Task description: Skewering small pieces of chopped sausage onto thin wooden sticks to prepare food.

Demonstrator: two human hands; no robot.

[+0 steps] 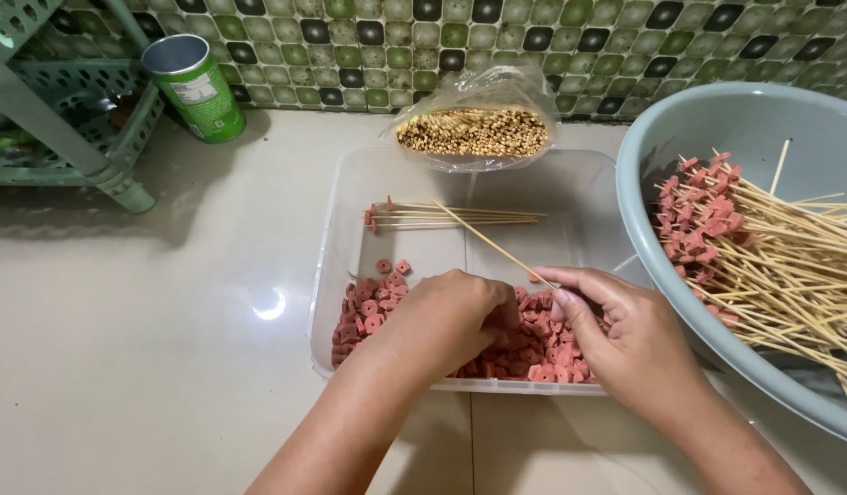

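Over the clear rectangular plastic tub (350, 229), a thin bamboo skewer (492, 243) is pinched by the right hand (616, 335), angled for threading; pink sausage slices (542, 353) are clamped by left hand (446, 316).

Clear tray (336, 229) at centre of the floor (167, 367). In its near part, a heap of sausage slices (368, 316); both hands over the heap, left hand (446, 316) beside right hand (616, 335), which holds a bare skewer (487, 240) angled far-left. Loaded skewers (451, 216) lie in the tray's far part. Bag of skewers (474, 131) behind the tray, against the wall. Basin (652, 156) right, holding finished skewers (762, 257). Can (196, 89) and rack (66, 110) far left.
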